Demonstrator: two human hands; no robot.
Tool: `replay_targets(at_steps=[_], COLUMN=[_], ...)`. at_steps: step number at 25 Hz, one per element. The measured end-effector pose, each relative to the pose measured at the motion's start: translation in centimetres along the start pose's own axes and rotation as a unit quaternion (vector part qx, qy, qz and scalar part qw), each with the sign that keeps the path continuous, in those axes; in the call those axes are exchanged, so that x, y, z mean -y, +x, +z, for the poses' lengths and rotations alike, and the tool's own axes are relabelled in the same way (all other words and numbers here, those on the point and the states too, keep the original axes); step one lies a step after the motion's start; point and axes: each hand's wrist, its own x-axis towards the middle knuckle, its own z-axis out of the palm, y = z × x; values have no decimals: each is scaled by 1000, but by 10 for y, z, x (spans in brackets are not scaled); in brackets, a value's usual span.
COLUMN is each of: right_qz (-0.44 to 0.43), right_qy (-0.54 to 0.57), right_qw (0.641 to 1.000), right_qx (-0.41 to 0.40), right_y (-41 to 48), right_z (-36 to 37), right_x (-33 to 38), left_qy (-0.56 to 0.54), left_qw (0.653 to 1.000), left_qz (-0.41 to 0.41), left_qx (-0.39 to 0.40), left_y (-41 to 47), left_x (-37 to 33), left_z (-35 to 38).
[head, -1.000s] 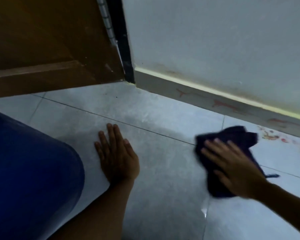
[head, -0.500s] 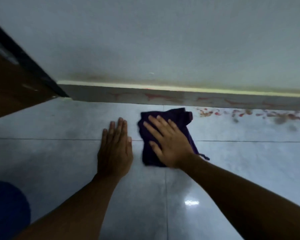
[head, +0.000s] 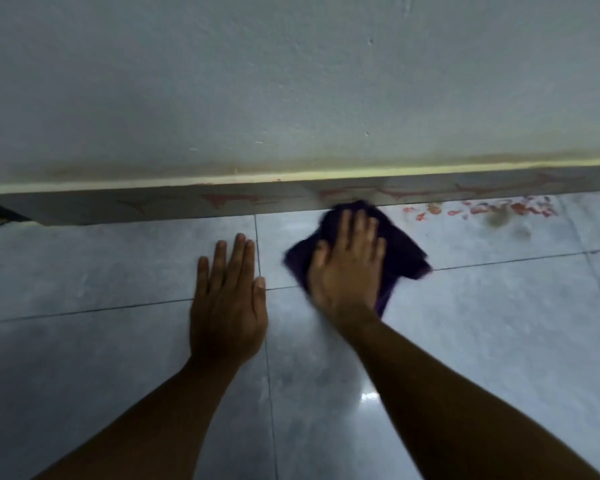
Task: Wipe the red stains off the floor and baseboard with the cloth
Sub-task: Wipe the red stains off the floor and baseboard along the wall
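The right hand [head: 347, 268] lies flat, palm down, on a dark purple cloth [head: 400, 247], its fingers stretched forward and slightly spread, pressing the cloth to the floor [head: 482, 323] rather than pinching it; this grip is an open palm press, and the hand and cloth are a little blurred. The cloth is crumpled, sitting on the pale grey tiles with its far edge touching the foot of the baseboard [head: 174, 206], and parts of it stick out to the left, right and behind the hand. The left hand [head: 227, 306] rests flat on the bare floor just beside the cloth, to its left, fingers together and pointing toward the wall [head: 291, 81], holding nothing. Both forearms reach in from the near edge of the view. Red stains [head: 482, 210] speckle the floor close against the baseboard, to the right of the cloth and apart from it, with a darker smudge just beyond them. More red streaks [head: 229, 199] run along the face of the baseboard, both left and right of the cloth's far tip. A thin yellowish strip lines the top of the baseboard where it meets the white wall. Dark grout lines cross the tiles, one passing under both hands, and a bright glint shows on the floor between the forearms.
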Motion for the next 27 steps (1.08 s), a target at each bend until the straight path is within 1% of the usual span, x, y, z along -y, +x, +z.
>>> replay_targets(at_steps=[2, 3, 4, 5, 6, 8, 9, 10, 11, 12, 13, 14, 15, 16, 17, 18, 19, 20, 21, 23, 24, 26, 27], right_qz=[-126, -185, -231, -245, -217, -91, -30, 28, 83, 116, 108, 63, -14, -110, -193, -257, -284, -265, -218, -80, -9, 128, 165], right_qy=[3, 3, 4, -3, -17, -42, -38, -30, -18, -14, -12, -10, -9, -8, -14, -14, -13, -16, -22, -30, -29, -5, 8], right_qw=[992, 981, 971, 968, 975, 995, 999, 999, 996, 993, 994, 998, 1000, 994, 980, 965, 957, 963, 975, 996, 1000, 991, 986], right_qx=[30, 52, 57, 49, 32, 17, 13, 9, -5, -13, -17, -18, -9, 21, 46, 56, 50, 42, 25, -1, -9, -28, -25], right_y=[-16, -14, -4, 6, 17, 39, 45, 48, 48, 43, 34, 20, 4, -9, -13, -5, 6, 17, 28, 48, 54, 60, 57], right_z=[9, 5, -3, -11, -20, -40, -46, -45, -39, -30, -19, -8, 2, 6, 6, 0, -8, -16, -24, -39, -43, -34, -28], right_x=[23, 13, -8, -38, -71, -132, -147, -145, -127, -97, -63, -31, -7, 4, -3, -21, -48, -77, -107, -155, -163, -136, -107], left_qy=[11, 11, 7, 0, -5, -6, -6, -5, -4, -3, -2, -1, 2, 4, 4, 2, -2, -8, -13, -13, -10, -5, -4], left_qw=[1000, 1000, 1000, 1000, 1000, 1000, 1000, 1000, 1000, 1000, 1000, 1000, 1000, 1000, 1000, 1000, 1000, 1000, 1000, 1000, 1000, 1000, 1000], left_qz=[19, 23, 21, 17, 16, 15, 12, 6, 3, 3, 5, 8, 11, 16, 18, 15, 11, 8, 5, 0, -2, -2, -1], left_qx=[-4, -6, -8, -9, -12, -17, -19, -18, -16, -12, -8, -4, 2, 8, 12, 13, 14, 12, 8, 2, 0, -2, -1], left_y=[-1, -1, -1, -2, -1, -1, -1, 0, 1, 1, 1, 1, 2, 2, 2, 2, 1, 1, 1, 1, 1, 1, 1], left_x=[6, 8, 10, 10, 9, 6, 5, 4, 4, 4, 4, 5, 7, 8, 8, 8, 7, 6, 4, 2, 1, 2, 2], left_z=[3, 4, 5, 5, 5, 5, 6, 6, 6, 6, 6, 5, 5, 4, 3, 2, 2, 1, 1, 1, 1, 2, 3])
